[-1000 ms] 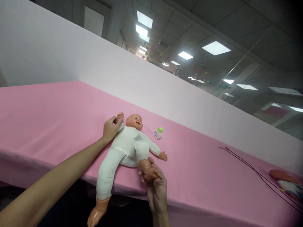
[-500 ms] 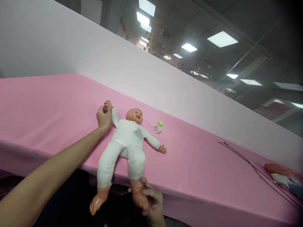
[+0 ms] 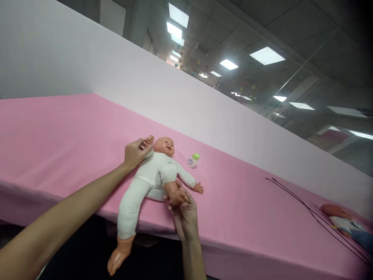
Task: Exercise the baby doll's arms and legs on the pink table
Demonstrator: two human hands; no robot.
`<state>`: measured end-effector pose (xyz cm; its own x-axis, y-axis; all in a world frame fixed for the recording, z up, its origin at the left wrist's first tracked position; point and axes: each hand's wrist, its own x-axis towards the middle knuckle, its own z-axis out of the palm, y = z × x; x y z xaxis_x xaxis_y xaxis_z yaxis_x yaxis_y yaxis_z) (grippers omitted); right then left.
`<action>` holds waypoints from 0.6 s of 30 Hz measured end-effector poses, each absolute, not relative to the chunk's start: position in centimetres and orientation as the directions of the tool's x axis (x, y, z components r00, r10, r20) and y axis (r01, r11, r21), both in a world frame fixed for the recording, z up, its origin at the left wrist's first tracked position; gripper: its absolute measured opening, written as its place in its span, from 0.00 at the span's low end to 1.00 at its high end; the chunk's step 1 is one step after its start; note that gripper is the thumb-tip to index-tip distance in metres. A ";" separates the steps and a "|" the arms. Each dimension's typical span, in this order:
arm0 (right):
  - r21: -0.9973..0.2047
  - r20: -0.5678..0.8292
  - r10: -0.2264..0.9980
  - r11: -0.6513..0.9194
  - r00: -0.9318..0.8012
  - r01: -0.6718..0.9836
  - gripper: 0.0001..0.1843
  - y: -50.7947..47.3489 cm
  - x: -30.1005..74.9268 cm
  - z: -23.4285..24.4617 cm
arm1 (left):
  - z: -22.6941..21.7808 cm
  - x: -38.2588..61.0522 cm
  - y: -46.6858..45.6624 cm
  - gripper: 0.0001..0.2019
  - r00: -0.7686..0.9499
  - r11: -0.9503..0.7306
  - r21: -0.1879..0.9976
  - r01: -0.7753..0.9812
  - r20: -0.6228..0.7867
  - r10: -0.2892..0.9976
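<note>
A baby doll [image 3: 153, 169] in a white cloth suit lies face up on the pink-covered table [image 3: 233, 210], its head towards the wall. My left hand [image 3: 136, 153] is closed around the doll's arm on the left, holding its hand up beside the head. Lower down, my right hand [image 3: 185, 216] grips the other side's foot, with that leg bent up over the doll's belly. The doll's left-hand leg hangs over the table's front edge. Beyond the doll's outstretched arm, a small bottle [image 3: 192, 160] with a green cap lies tilted.
A white wall [image 3: 186, 101] runs along the table's back. Black cables [image 3: 305, 208] lie across the right side, near a second doll [image 3: 345, 223] in white and blue. The table's front edge passes just below the doll's hips.
My right hand has lifted the doll's foot from the table edge, folding the leg towards its belly. My left hand has brought the doll's arm rightward, closer to its head.
</note>
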<state>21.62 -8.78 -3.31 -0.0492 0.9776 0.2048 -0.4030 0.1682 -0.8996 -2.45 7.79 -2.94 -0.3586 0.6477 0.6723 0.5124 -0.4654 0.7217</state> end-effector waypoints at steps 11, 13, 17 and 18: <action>-0.906 0.341 0.901 0.239 -0.268 -0.351 0.22 -14.8 24.3 -9.1 | -2.4 -2.1 7.8 0.14 -0.538 -0.464 0.828 0.317 0.559 0.631; -0.921 0.339 0.919 0.280 -0.202 -0.269 0.22 -13.7 23.4 -7.2 | -2.3 -1.2 6.9 0.14 -0.317 -0.548 0.696 0.464 0.709 0.631; -0.940 0.273 0.960 0.252 -0.061 -0.231 0.27 -10.4 21.2 -4.3 | -3.0 -0.7 6.3 0.13 -0.016 -0.604 0.476 0.639 0.794 0.608; -0.935 0.266 0.963 0.247 -0.044 -0.253 0.29 -9.7 20.7 -4.0 | -3.1 -0.7 6.4 0.13 0.007 -0.603 0.462 0.650 0.791 0.612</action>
